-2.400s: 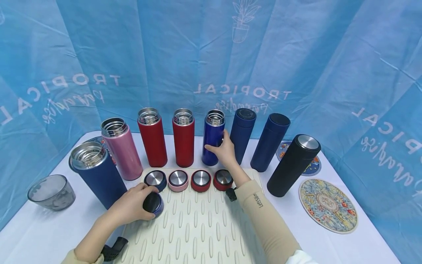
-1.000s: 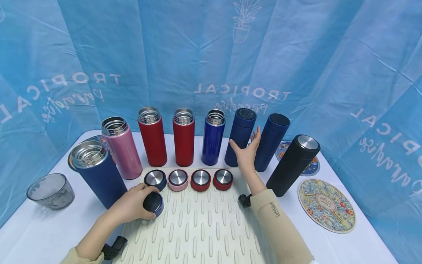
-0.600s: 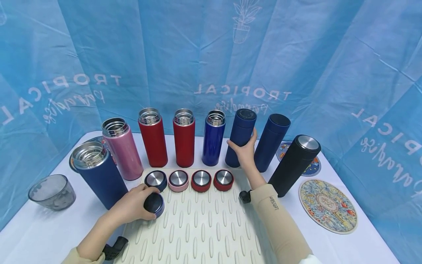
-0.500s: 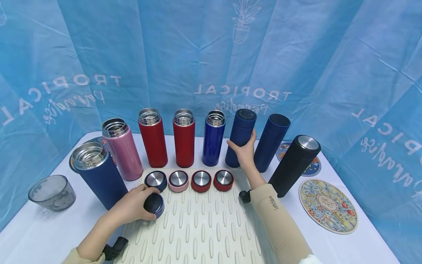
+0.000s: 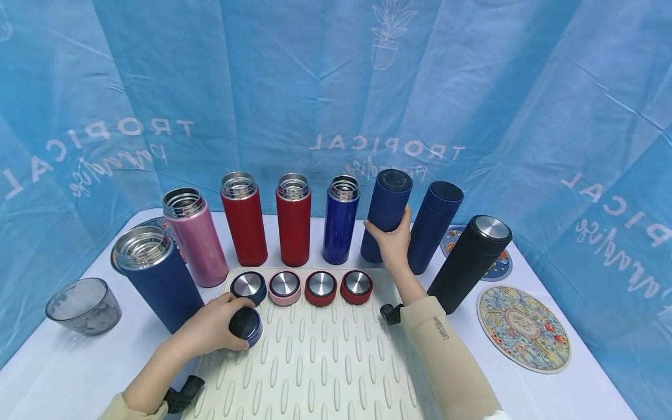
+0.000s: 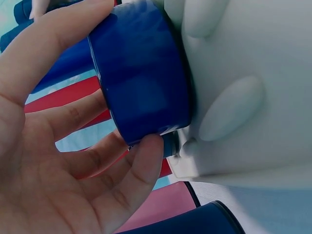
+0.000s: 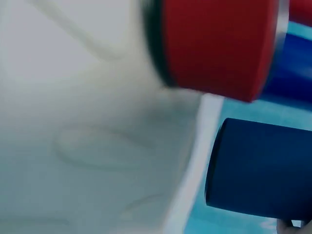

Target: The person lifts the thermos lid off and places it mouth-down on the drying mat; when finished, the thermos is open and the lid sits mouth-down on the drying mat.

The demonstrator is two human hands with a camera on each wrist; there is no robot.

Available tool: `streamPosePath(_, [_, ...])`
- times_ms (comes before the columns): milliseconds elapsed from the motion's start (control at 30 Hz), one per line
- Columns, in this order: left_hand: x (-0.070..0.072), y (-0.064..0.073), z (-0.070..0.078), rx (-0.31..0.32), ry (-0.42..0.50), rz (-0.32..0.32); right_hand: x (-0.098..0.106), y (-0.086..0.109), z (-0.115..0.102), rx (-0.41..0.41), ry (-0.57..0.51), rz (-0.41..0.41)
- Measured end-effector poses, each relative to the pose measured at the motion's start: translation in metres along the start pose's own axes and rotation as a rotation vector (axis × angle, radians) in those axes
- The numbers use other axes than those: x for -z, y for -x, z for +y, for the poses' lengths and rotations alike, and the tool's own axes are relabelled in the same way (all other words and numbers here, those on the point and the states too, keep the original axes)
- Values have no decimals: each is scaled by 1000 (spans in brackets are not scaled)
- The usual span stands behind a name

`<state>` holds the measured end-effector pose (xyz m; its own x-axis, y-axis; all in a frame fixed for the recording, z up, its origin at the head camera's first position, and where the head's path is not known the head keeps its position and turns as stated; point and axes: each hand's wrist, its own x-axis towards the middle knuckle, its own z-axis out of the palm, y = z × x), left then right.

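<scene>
My left hand (image 5: 216, 326) pinches a glossy blue bottle lid (image 5: 245, 325) at the left side of a cream ridged mat (image 5: 315, 361). In the left wrist view, thumb and fingertips hold the rim of this lid (image 6: 146, 73), its edge against the mat. My right hand (image 5: 395, 242) grips the lower half of a capped navy thermos (image 5: 387, 204) at the back, fingers behind it. In the right wrist view the lower end of the thermos (image 7: 261, 168) shows beyond the mat edge. Four other lids, including a pink lid (image 5: 284, 287) and a red lid (image 5: 357, 286), line the mat's far edge.
Uncapped thermoses stand behind and left: blue (image 5: 340, 224), red (image 5: 294, 227), pink (image 5: 196, 242), navy (image 5: 160, 286). A capped navy one (image 5: 433, 227) and a black one (image 5: 467, 268) stand right. A glass bowl (image 5: 84, 309) sits far left, a patterned coaster (image 5: 523, 328) far right.
My right hand has left the glossy blue thermos, moved right and closed around the capped navy one, which has just risen slightly. The left hand stays on the blue lid.
</scene>
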<state>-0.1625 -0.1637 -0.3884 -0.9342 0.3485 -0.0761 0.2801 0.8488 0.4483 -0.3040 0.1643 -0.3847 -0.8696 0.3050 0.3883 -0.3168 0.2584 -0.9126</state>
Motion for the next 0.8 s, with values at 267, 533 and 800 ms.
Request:
streamPosePath(267, [0,0,0,0,5,-10,11,20,-49,65,-79,-28])
streamPosePath(533, [0,-2,-1,4,5,-16,27,33,-54,127,-8,-99])
streamPosePath(800, [-1,-2,-2,5,2,-17,38,48,-59,255,163,-131])
